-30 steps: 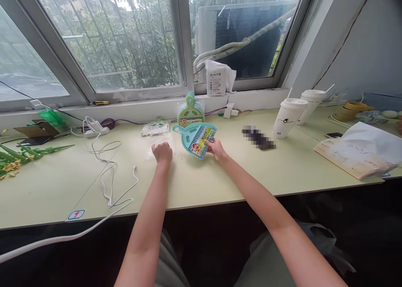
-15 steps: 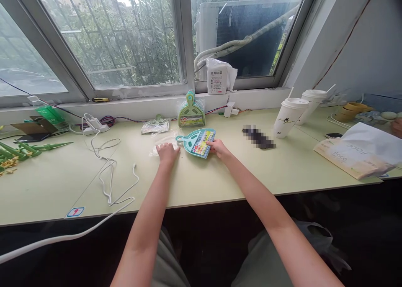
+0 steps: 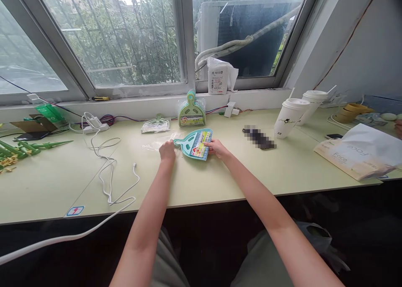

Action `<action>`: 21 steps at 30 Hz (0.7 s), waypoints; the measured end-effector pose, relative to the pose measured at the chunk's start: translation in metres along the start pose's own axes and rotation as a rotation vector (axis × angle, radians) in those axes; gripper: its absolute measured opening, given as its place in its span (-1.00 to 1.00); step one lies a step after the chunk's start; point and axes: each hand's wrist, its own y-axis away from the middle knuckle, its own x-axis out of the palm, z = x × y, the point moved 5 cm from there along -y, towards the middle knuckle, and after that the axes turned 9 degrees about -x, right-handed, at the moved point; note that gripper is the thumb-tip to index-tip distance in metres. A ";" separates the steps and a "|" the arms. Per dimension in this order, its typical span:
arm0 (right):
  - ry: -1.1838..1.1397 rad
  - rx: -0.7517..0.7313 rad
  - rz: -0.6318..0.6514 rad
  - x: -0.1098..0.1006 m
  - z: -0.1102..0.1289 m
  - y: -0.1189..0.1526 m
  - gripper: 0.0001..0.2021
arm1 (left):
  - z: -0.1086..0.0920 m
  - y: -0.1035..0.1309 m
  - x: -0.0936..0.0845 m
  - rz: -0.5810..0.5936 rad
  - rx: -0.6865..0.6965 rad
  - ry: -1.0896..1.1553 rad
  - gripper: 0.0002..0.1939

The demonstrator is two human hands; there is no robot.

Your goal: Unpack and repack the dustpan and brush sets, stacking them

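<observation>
A teal mini dustpan [image 3: 187, 146] with a small brush and a printed label card [image 3: 201, 144] lies tilted above the table, its handle toward the left. My right hand [image 3: 216, 148] pinches its wide edge, thumb over the card. At the tip of the handle, my left hand [image 3: 167, 151] is closed on a thin clear plastic bag [image 3: 152, 146], which spreads on the table around and behind it. Whether the handle tip is inside the bag I cannot tell. Behind stands a stack of green dustpans [image 3: 191, 111] in clear wrap; flat packaged pieces [image 3: 155, 125] lie to its left.
A blurred dark object [image 3: 259, 137] lies right of my hands, with white lidded cups [image 3: 290, 117] beyond it. A tissue pack [image 3: 354, 151] sits far right. White cables [image 3: 109, 170] cross the table on the left and hang over the front edge.
My left hand has gone from spread fingers on the plastic to a closed grip beside the handle. The dustpan has shifted slightly left, and the plastic has been pulled about.
</observation>
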 end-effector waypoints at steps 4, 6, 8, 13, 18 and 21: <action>-0.006 0.030 0.061 0.004 -0.002 0.002 -0.86 | -0.001 0.002 -0.005 -0.081 0.001 0.042 -0.52; -0.025 0.051 0.048 0.003 -0.004 0.001 -0.87 | -0.003 0.005 -0.012 -0.156 0.011 0.073 -0.45; -0.044 0.055 0.002 0.001 -0.006 -0.001 -0.89 | -0.005 0.008 -0.017 -0.209 0.035 0.104 -0.42; -0.111 -0.023 -0.168 -0.006 -0.007 -0.003 -0.89 | -0.009 0.012 -0.020 -0.250 0.091 0.167 -0.43; -0.132 -0.019 -0.122 -0.002 -0.007 -0.003 -0.87 | -0.014 0.015 -0.022 -0.294 0.157 0.172 -0.51; -0.153 0.020 -0.052 0.004 -0.007 -0.002 -0.90 | -0.025 0.021 -0.025 -0.314 0.310 0.193 -0.54</action>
